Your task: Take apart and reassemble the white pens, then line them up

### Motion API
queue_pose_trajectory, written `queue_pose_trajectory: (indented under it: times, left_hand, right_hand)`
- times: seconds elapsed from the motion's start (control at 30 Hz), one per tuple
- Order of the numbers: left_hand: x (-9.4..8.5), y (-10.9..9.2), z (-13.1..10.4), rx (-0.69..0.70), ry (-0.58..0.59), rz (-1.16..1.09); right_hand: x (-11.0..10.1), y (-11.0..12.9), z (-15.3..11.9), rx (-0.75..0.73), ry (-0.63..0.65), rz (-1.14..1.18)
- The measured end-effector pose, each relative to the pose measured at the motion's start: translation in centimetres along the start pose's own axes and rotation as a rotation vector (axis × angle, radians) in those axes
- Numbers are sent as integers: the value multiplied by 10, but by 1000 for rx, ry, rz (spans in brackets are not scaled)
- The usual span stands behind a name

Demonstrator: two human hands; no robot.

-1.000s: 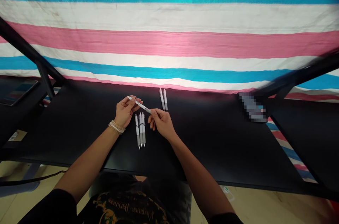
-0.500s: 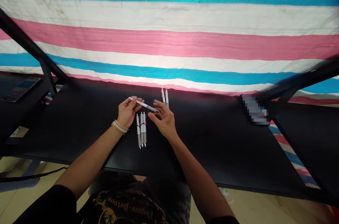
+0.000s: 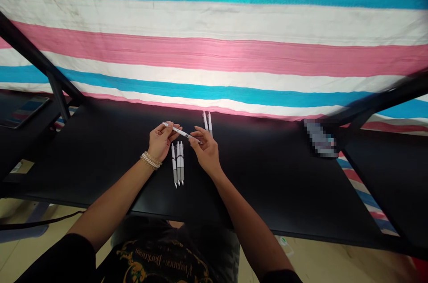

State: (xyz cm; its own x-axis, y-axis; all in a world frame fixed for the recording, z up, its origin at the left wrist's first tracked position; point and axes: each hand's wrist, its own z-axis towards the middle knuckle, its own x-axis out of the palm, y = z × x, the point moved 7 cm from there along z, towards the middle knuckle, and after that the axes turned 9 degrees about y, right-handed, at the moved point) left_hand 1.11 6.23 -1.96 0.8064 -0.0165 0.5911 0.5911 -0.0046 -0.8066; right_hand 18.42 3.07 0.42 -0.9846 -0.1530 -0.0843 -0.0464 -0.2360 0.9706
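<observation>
A white pen with a grey grip (image 3: 181,132) is held slantwise above the table, its tip end toward the right. My left hand (image 3: 161,139) pinches its upper barrel between thumb and fingers. At the grip end, my right hand (image 3: 207,149) has thumb and forefinger closed on the pen. Below the held pen, several matching pens (image 3: 178,163) lie side by side on the black table (image 3: 267,176), tips toward me. Two more such pens (image 3: 207,122) lie behind my right hand, which partly hides them.
A striped blue, white and pink sheet (image 3: 214,55) hangs along the table's far side. Dark metal bars (image 3: 58,93) stand at both ends. A blurred-out object (image 3: 321,138) lies at the back right. On the left is a phone-like dark slab (image 3: 26,112).
My right thumb and forefinger have closed on the pen's grip end, where they were apart from it before. My left hand keeps the pen in almost the same place.
</observation>
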Motion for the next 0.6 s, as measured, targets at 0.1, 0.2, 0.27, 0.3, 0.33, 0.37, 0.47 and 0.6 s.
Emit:
queue_pose_trajectory:
  times: [0.1,0.2,0.27,0.3,0.33,0.37,0.47,0.6]
  left_hand:
    - [1,2,-1,-9,16,20]
    - [0,2,0,-3,13,17]
    - [-3,1,1,7,-3,-3]
    - [-4,0,2,11,-10,-12]
    - [-5,-1,2,14,-15,-19]
    - [-5,-1,2,16,-18,-22]
    - [-3,-1,1,8,-6,-4]
    - [0,0,0,-3,9,23]
  right_hand:
    - [4,-3,-1,30,37,-53]
    - [1,11,-2,-95,1,-202]
    - [-3,23,-4,-187,-49,-283]
    - [-4,26,-4,-209,-65,-311]
    - [-5,28,-4,-213,-71,-332]
    - [-5,28,-3,-201,-66,-351]
    - [-3,22,-3,-115,-42,-421]
    - [0,15,-3,-84,30,-531]
